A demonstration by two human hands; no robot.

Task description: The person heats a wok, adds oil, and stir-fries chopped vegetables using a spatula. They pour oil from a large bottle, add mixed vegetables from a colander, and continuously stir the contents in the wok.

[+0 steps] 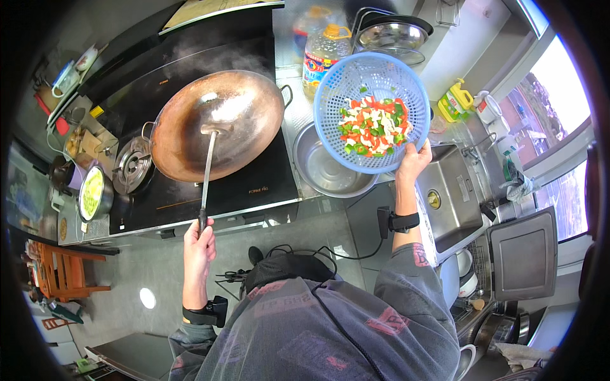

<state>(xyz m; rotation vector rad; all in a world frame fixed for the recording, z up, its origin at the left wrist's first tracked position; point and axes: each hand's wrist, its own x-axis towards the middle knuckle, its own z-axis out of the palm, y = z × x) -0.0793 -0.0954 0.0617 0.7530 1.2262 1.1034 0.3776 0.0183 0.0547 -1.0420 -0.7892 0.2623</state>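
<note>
A wok spatula (208, 166) is in my left hand (199, 245), gripped by its dark handle. Its head rests inside a large round wok (181, 138) on the black gas stove (238, 190); the wok's inside shines and holds no visible food. My right hand (413, 159) grips the lower right rim of a blue plastic colander (329, 147), tilted towards me. In the colander lie chopped red and green peppers with white pieces (374, 126). Below the colander, a metal basin (329, 176) stands on the counter, partly covered by it.
Cooking oil bottles (326, 52) and metal lids (393, 35) stand behind the colander. A steel sink (452, 200) is at the right. Left of the wok are a bare burner (131, 164) and a pot of pale green food (93, 193). Faint steam rises behind the wok.
</note>
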